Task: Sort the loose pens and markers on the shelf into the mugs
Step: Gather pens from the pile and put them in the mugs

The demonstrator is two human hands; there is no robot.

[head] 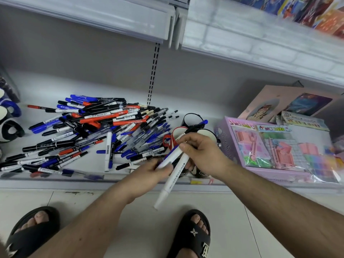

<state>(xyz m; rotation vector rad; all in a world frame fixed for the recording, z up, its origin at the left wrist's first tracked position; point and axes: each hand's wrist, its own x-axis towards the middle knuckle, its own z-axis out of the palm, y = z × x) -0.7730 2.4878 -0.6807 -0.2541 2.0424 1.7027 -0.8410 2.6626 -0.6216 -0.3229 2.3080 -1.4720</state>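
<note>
Where the head camera looked down at the low shelf [55, 183], a large heap of pens [89, 135], black, blue and red, lay spread across its left and middle part. The hands met just right of the heap, above the shelf's front edge. The right hand [201, 155] was curled round a bundle of markers [176, 155], among them a long white one [168, 185] slanting down past the shelf edge toward the floor and a dark one with a blue cap [204, 121] pointing up and right. The left hand [152, 173] pinched the lower end of a white marker in that same bundle, so both hands were clamped on it together. Behind the hands stood a red mug [176, 135], a black mug [191, 120] and a white-lined one [206, 133], partly hidden. Further mugs [9, 118] stood at the far left edge. A lilac toy box [270, 151] lay to the right. Black sandals [195, 237] showed on the tiled floor.
</note>
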